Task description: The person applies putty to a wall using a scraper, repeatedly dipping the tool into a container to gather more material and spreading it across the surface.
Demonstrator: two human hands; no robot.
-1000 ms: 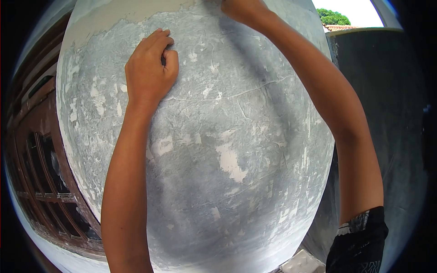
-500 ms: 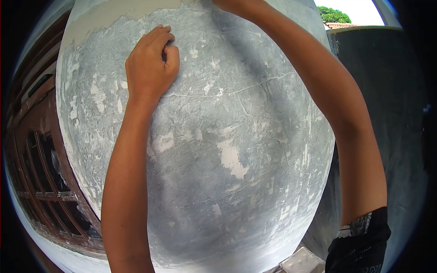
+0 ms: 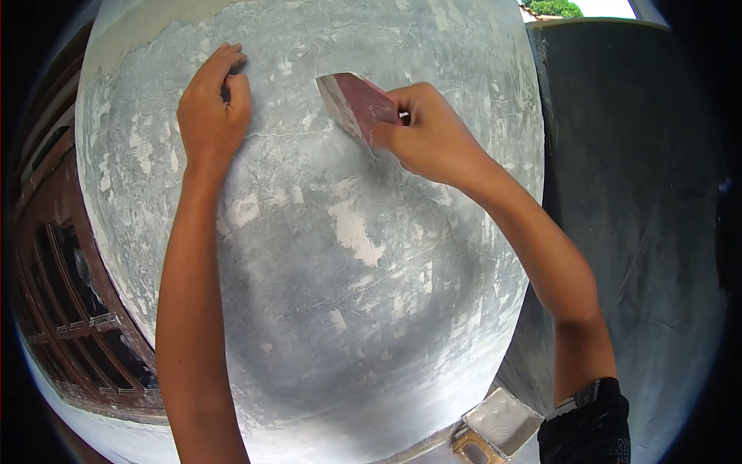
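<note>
My right hand (image 3: 433, 135) is closed around a red putty knife (image 3: 363, 104), thumb on its near face. The knife's pale, smeared blade edge points left, close over the patchy grey wall (image 3: 309, 263). My left hand (image 3: 212, 108) rests on the upper left of the wall, fingers loosely bent and the thumb apart, with nothing showing in it. White patches, ridges and fine scrape lines mark the grey surface around both hands.
A square tray of pale paste (image 3: 502, 421) stands at the wall's foot, beside a tan tool with a handle opening (image 3: 475, 447). A brown wooden window frame (image 3: 81, 294) borders the wall on the left. A dark wall (image 3: 626, 170) stands on the right.
My right hand has come down from beyond the top edge, bringing the putty knife into view. The view has shifted slightly; my left hand stays on the wall. More of the tray shows.
</note>
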